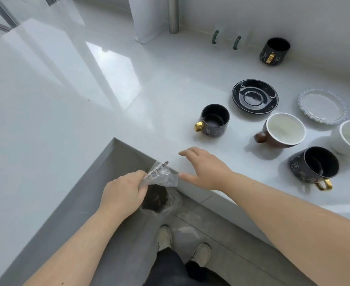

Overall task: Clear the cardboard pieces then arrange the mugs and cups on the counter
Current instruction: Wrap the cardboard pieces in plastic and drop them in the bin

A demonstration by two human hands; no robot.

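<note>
White glossy L-shaped counter point(71, 120), grey floor below. Left hand point(124, 193) pinches clear plastic wrap point(161, 176). Right hand point(207, 170) spread, empty, at counter edge.

a glossy white l-shaped surface point(71, 104) wraps an inner corner, catching bright window-like reflections. a pale wall point(293, 15) backs it, with a metal post point(173, 15) standing there. grey floor point(221, 240) below.

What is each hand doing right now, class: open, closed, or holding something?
Left hand: closed, fingers pinching a clear plastic bag with something dark inside.
Right hand: open, fingers spread over the counter edge, holding nothing.
</note>
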